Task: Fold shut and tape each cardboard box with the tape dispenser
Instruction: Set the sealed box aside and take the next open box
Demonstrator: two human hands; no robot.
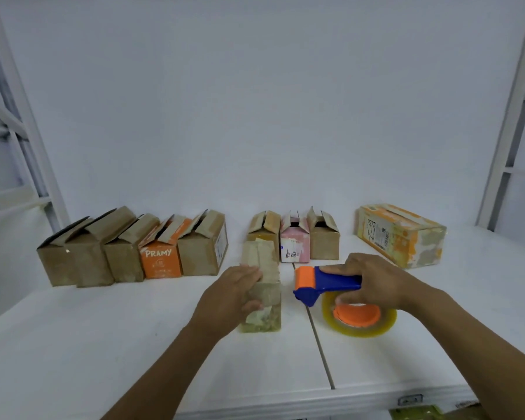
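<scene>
Progress check: not far along, honestly. My left hand (234, 295) is clamped on the small box (262, 291) sitting near me in the middle of the table (103, 344), fingers laid over the top and thumb on the near face. Its flaps are folded down with the seam running away from me. It's covered in old tape scraps, so I can't tell whether any fresh strip is on it. I'd guess not.

My right hand (373, 280) is wrapped round the blue handle of the tape dispenser (328, 283), just right of that box and not touching it. The orange roller end points at the box and the tape roll (359, 324) hangs on the near side, low over the table. I can't tell if it's resting on it.

What's left looks like nearly everything. Along the far left there's a row of five boxes (125, 256), including the orange PRAMY one, all with flaps sticking up. Behind the small box are three more boxes (323, 241), also open on top. The big orange-and-white box (400, 237) at the far right lies on its side and looks shut, maybe done already, but I can't be sure.

So I reckon I'm on box one or two, with eight open ones waiting.
</scene>
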